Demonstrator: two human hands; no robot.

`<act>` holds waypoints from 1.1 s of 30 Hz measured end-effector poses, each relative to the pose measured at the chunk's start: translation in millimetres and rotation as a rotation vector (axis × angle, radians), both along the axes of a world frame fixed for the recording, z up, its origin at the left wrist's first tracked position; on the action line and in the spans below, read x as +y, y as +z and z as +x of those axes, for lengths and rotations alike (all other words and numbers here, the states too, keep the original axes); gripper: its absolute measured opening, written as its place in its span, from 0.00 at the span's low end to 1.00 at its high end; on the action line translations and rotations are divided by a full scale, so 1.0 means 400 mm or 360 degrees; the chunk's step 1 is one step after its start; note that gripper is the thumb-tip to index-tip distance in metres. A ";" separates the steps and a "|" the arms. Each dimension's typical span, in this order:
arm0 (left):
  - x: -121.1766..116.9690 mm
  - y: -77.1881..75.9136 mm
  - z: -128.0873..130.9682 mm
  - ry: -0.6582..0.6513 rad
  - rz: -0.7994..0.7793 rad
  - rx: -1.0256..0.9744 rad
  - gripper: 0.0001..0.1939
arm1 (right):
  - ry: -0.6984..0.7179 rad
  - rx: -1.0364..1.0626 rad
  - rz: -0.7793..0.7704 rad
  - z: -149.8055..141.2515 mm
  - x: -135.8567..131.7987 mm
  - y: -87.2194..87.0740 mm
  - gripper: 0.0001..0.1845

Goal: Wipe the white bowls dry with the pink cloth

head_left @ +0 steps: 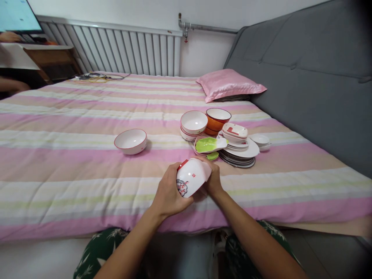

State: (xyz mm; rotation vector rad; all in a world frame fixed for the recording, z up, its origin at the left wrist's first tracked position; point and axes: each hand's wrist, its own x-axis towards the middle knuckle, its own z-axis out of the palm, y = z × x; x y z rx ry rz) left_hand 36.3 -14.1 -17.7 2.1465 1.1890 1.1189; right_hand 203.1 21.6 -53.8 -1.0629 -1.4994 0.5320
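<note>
Between my hands, above the front of the bed, a white bowl (192,179) is tilted on its side, with a red and black flower print on its outside. My left hand (168,190) grips its left side, fingers behind and thumb below. My right hand (214,178) is closed round its right side, partly hidden by it. Just beyond are two green spoons, the upper green spoon (209,144) resting on small dishes. White bowls with red rims (194,122) are stacked behind. A single white bowl (130,142) sits apart to the left.
Orange bowls (215,123), a stack of plates (241,155) topped by small square dishes (235,131), and small white dishes (260,141) stand right. A pink pillow (229,83) lies by the grey headboard (305,58). Cables (101,76) lie far left, near another person's hand (10,37).
</note>
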 end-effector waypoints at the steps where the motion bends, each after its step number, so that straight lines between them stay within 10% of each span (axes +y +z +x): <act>1: 0.000 0.000 0.000 -0.0001 -0.0002 0.0001 0.37 | 0.0002 0.0014 -0.0011 -0.001 0.001 -0.002 0.17; 12: -0.009 0.004 -0.008 -0.0042 0.0066 0.0013 0.38 | -0.0008 0.0039 0.0026 -0.001 -0.004 -0.006 0.18; 23: -0.024 0.001 0.009 -0.0006 0.0198 0.0087 0.43 | -0.0207 -0.0806 0.0852 0.012 -0.059 0.073 0.19; 33: -0.010 -0.008 -0.005 -0.0006 0.0083 0.0185 0.45 | -0.0091 -0.0701 0.0611 0.003 -0.052 0.066 0.20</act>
